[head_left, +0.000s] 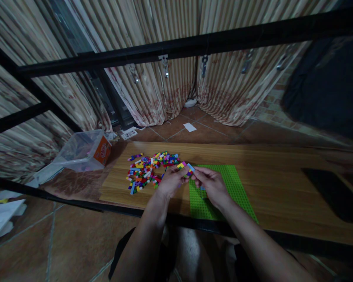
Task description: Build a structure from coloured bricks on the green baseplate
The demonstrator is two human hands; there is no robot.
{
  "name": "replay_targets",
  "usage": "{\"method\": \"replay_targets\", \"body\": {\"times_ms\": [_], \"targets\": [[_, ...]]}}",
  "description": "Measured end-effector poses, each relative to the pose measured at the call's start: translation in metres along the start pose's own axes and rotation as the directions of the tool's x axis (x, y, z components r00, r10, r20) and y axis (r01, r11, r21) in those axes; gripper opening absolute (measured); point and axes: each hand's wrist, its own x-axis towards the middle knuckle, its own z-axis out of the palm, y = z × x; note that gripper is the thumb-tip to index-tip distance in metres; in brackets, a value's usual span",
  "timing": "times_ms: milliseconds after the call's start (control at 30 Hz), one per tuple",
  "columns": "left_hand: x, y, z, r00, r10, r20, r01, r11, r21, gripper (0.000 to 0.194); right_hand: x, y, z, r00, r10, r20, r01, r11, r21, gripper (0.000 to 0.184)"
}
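Both hands are meeting just above the near-left edge of the green baseplate (223, 188), working on a small cluster of joined bricks (186, 167). The left hand (172, 181) is curling round the cluster, fingers closed on it and holding it up off the counter (270, 164). The right hand (211, 183) is pinching in from the other side, thumb and forefinger closed at the cluster's right end; whether it is holding a separate brick there is too small to tell.

Judging from this, pressing pieces together is going best when the left hand is bracing the cluster firmly from below while the right is lining up the studs squarely before pushing, not at a tilt. Keeping the work low over the baseplate is sensible, so a slipped piece is dropping onto it and not the floor. The loose pile of coloured bricks (150, 170) is lying just left of the hands, with a clear plastic box (82, 150) farther left.
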Motion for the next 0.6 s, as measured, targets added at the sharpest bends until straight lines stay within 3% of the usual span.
{"method": "replay_targets", "body": {"times_ms": [167, 367, 500, 600], "targets": [[0.000, 0.002, -0.004, 0.999, -0.020, -0.029, 0.022, 0.998, 0.056, 0.040, 0.000, -0.003, 0.001, 0.999, 0.035, -0.007, -0.035, 0.999, -0.001, 0.035], [-0.002, 0.010, -0.020, 0.993, -0.038, -0.115, 0.060, 0.978, 0.200, 0.039, 0.006, -0.002, -0.010, 0.995, -0.025, -0.100, 0.024, 1.000, -0.008, 0.038], [-0.001, 0.015, -0.037, 0.972, 0.051, -0.228, 0.045, 0.917, 0.397, 0.033, 0.007, -0.004, -0.016, 0.993, -0.043, -0.113, 0.038, 0.998, -0.045, 0.046], [0.000, 0.020, -0.051, 0.934, 0.168, -0.315, 0.060, 0.797, 0.601, 0.030, 0.006, -0.007, -0.017, 0.990, -0.034, -0.135, 0.029, 0.999, -0.042, 0.045]]}}
